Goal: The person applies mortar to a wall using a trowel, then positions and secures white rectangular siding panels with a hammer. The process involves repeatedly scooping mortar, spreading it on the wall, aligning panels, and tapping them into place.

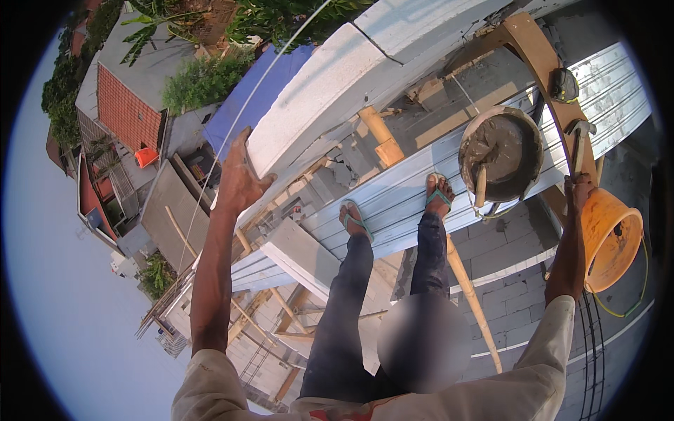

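My left hand (242,177) rests against the near end of a white lightweight block (316,91), thumb and fingers apart. That block lies at the end of a wall course, beside another white block (428,24). On the right, my right hand (579,189) is closed round the wooden handle of a hammer (580,137), its metal head pointing away from me. Left of the hammer stands a bucket of wet grey mortar (500,144). A wooden tool handle (481,185) sticks up from the mortar; its other end is buried.
I stand on a ribbed metal sheet (400,189) high above ground. A tape measure (564,85) sits on a wooden board (537,52). An orange bucket (609,242) tilts at the right. A taut string (260,77) runs past the wall; a loose block (302,252) lies by my foot.
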`<state>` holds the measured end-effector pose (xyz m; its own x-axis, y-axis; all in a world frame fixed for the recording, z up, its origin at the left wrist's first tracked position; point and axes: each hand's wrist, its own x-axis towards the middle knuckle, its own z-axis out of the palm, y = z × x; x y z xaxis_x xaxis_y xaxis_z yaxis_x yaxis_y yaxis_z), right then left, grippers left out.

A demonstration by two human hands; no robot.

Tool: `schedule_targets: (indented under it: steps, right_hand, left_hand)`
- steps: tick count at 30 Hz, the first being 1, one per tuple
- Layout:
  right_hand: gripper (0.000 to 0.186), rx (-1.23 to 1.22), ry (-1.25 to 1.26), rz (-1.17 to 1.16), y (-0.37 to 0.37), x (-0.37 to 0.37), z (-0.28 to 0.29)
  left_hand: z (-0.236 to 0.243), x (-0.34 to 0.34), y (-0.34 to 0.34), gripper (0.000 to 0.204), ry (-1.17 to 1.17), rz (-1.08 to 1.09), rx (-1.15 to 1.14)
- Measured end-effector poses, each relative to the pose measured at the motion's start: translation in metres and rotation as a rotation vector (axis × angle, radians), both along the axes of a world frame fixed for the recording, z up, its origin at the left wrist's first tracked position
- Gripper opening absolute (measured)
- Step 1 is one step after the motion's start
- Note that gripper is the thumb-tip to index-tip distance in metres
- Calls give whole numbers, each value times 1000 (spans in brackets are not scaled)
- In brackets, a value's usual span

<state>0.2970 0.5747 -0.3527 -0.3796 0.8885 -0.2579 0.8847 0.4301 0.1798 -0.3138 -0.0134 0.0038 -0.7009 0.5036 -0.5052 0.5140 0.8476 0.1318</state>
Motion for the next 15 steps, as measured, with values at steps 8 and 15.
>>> schedule_targets:
  steps: [8, 15]
  right_hand:
    - [33, -201, 212, 88, 8, 8, 46]
    - [29, -749, 740, -646, -108, -107, 221]
  left_hand:
    - [15, 9, -101, 115, 125, 146, -228]
    - [9, 30, -201, 99, 233, 286, -54]
